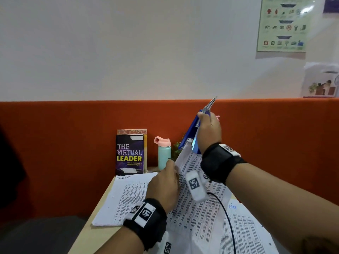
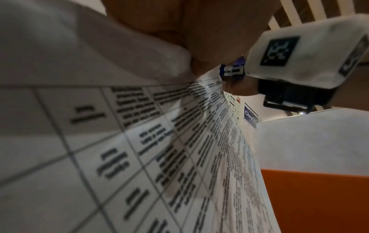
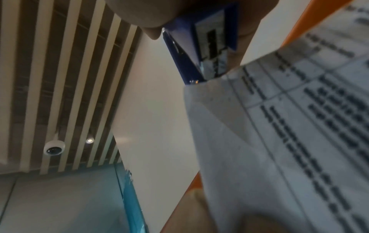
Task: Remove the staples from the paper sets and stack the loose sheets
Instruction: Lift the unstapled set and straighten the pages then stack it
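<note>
My right hand [image 1: 208,125] is raised in front of the orange partition and grips a blue stapler [image 1: 190,133] with its metal tail [image 1: 211,104] pointing up. The stapler's lower end [image 3: 199,47] meets the top corner of a printed paper set [image 1: 194,208]. That set is lifted off the desk at a slant, and my left hand [image 1: 166,180] holds it by its upper left edge. In the left wrist view the printed table on the sheets [image 2: 139,141] fills the frame, with the stapler [image 2: 232,69] at the far corner. No staple is visible.
A stack of printed sheets [image 1: 124,195] lies flat on the desk at the left. More sheets with blue handwriting [image 1: 244,222] lie at the right. A book [image 1: 129,154], a mint bottle [image 1: 163,153] and a small plant [image 1: 177,149] stand against the orange partition [image 1: 73,134].
</note>
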The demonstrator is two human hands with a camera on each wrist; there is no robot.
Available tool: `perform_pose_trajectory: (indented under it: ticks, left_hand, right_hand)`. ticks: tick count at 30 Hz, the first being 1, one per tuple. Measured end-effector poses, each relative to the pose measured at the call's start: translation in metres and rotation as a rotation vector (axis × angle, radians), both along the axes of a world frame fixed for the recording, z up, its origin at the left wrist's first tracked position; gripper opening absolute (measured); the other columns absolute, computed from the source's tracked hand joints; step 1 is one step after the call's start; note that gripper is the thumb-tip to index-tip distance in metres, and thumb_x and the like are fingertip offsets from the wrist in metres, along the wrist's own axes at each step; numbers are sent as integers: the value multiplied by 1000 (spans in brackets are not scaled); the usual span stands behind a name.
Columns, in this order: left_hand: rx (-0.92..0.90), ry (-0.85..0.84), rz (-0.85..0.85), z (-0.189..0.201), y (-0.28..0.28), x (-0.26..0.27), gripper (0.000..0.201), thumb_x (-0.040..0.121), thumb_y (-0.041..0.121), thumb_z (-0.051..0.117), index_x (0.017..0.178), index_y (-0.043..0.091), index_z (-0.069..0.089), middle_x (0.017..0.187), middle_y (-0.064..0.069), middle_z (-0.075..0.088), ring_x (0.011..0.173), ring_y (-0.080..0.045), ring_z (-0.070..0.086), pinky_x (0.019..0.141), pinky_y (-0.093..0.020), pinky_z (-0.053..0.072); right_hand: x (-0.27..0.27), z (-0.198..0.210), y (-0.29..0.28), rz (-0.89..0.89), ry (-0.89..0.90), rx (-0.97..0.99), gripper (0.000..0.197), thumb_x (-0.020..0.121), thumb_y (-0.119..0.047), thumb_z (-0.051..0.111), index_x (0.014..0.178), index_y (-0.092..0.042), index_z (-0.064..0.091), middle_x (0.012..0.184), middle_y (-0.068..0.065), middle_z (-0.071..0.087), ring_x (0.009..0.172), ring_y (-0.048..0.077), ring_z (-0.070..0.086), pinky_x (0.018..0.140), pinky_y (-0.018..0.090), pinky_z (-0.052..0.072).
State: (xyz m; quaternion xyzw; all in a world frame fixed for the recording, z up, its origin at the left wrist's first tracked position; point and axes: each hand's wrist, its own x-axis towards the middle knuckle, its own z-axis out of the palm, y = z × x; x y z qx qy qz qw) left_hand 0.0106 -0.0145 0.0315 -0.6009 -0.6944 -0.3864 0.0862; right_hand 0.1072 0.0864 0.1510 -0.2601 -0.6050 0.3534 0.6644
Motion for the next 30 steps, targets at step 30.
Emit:
perform_pose_trajectory:
  ticks: [30]
  left_hand:
    - [-236, -565, 474, -31, 34, -210, 31, 98, 7, 37, 122, -7, 49, 129, -25, 55, 116, -39, 54, 91, -36, 43]
  right_hand:
    - [71, -85, 33, 131, -431, -686, 40, 95, -53, 51, 95, -14, 51, 87, 15, 54, 76, 31, 52, 68, 42, 45]
